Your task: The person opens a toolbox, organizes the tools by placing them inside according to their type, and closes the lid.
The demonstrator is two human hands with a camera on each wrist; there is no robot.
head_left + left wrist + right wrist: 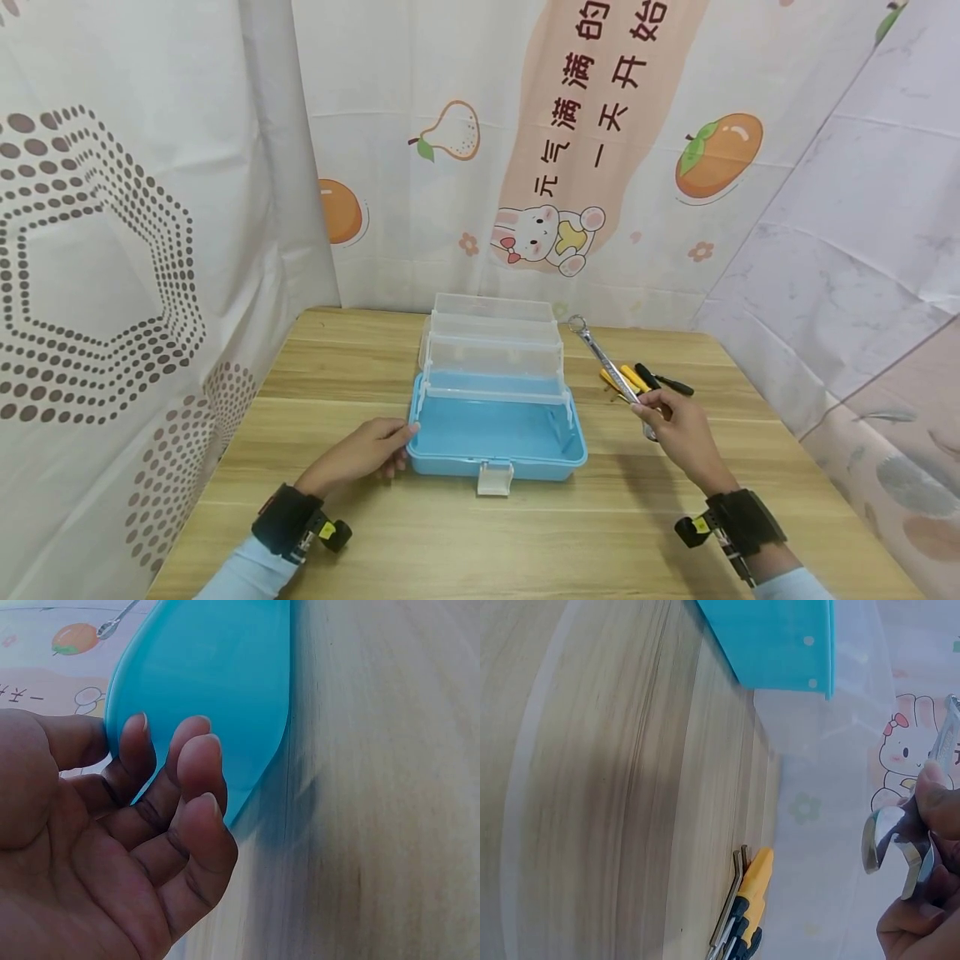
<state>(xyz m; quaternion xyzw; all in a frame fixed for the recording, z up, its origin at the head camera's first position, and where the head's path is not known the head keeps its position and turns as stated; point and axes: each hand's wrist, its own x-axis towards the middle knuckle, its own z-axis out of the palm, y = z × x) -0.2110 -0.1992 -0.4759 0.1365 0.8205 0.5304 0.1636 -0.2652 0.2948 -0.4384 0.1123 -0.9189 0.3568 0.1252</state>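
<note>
A light blue toolbox [450, 465] stands unfolded on the table, its clear stacked trays [491, 362] raised at the back and its blue bottom bare. My left hand [366, 450] pinches the box's near left rim between thumb and index finger; the other fingers curl beside the blue wall [210, 667]. To the right of the box, my right hand [684, 437] holds a shiny combination wrench [606, 360] above the table. The ring end points up and away, while the open end [889, 829] sticks out below the fingers in the right wrist view.
Beyond the right hand lie several tools with yellow and black handles [633, 377], and bent metal hex keys [731, 892] beside them. A white latch [495, 479] hangs at the box's front. Printed curtains [375, 275] close off the table's back and sides.
</note>
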